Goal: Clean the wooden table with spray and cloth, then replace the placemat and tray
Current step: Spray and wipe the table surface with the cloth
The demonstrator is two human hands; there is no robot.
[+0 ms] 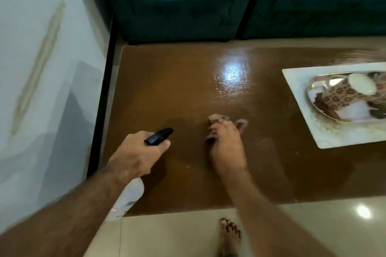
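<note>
Two risks: right hand (226,148) pressing the bunched cloth (221,124) on the wet surface (188,89) could knock the tray (313,123), seemingly on the placemat, while left hand (135,156) gripping the spray bottle (129,196) oversprays.

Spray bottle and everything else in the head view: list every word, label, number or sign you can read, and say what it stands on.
No text here can be read.
Spray bottle, held in the left hand: a dark label patch and a small red-edged mark on its white body, both too blurred to read.
Patterned cup on the tray: floral pattern only, no lettering.
</note>
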